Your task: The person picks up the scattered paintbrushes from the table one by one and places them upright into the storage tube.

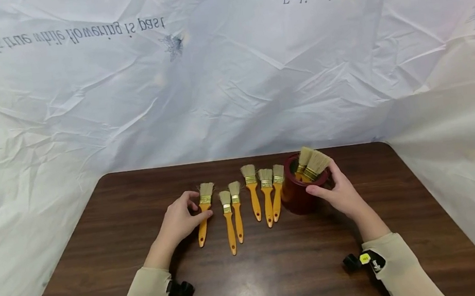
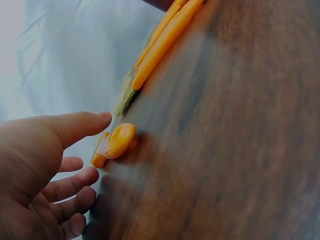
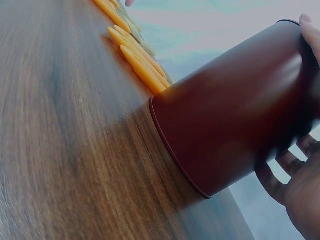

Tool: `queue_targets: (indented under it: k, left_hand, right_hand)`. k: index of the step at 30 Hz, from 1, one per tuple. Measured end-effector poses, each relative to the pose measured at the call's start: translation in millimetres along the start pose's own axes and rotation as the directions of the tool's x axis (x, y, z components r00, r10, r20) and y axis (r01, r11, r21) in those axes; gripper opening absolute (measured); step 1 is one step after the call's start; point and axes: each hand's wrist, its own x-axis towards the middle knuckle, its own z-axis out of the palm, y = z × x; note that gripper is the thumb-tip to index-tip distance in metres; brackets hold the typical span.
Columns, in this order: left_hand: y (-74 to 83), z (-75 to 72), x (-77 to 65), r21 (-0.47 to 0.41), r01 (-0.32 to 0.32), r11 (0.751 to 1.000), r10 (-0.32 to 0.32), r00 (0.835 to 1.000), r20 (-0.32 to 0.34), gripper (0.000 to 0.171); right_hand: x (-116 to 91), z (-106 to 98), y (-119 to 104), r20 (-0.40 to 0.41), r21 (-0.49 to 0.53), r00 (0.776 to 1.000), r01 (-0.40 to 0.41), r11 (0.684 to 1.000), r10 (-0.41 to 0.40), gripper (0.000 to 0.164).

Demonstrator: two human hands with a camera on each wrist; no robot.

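Note:
The left hand (image 1: 182, 217) is around the leftmost paintbrush (image 1: 203, 220), which lies on the table with bristles pointing away. Its thumb and loosely bent fingers are spread to either side of the orange handle; the left wrist view shows no firm grasp. My right hand (image 1: 340, 194) grips a dark red cylindrical pot (image 3: 225, 115), thumb on the near side and fingers round the far side. Two paintbrushes (image 1: 311, 164) stand in the pot, bristles up, their handles mostly hidden inside.
A pair of paintbrushes (image 1: 230, 227) lies right of the left hand. Three more paintbrushes (image 1: 268, 203) lie beside the pot, bristles away. All are on a dark wood table (image 1: 245, 289), with a white printed sheet (image 1: 230, 80) hanging behind its far edge.

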Motion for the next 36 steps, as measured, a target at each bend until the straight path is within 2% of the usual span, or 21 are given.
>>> queue_targets:
  k: [5, 10, 23, 36]
  left_hand:
    - [-1.3, -0.5, -1.7, 0.015, -0.005, 1.000, 0.005, 1.000, 0.007, 0.065]
    - [-4.1, -2.5, -1.0, 0.023, -0.011, 1.000, 0.011, 1.000, -0.001, 0.056]
    - [-19.4, -8.6, 3.3, 0.067, -0.059, 0.996, 0.066, 0.992, -0.105, 0.040]
    - [-20.9, -6.5, 3.9, 0.073, -0.031, 0.997, 0.038, 0.994, -0.103, 0.036]
  right_hand:
    - [-1.0, 1.6, 1.0, -0.006, 0.003, 1.000, 0.003, 1.000, -0.003, 0.084]
    - [-0.7, 2.3, 0.8, -0.007, 0.002, 1.000, 0.002, 1.000, -0.002, 0.083]
    - [-1.0, 2.1, -2.5, -0.003, 0.011, 1.000, -0.004, 1.000, 0.004, 0.084]
    - [0.0, 3.0, -4.3, 0.006, 0.000, 1.000, 0.005, 1.000, -0.005, 0.082]
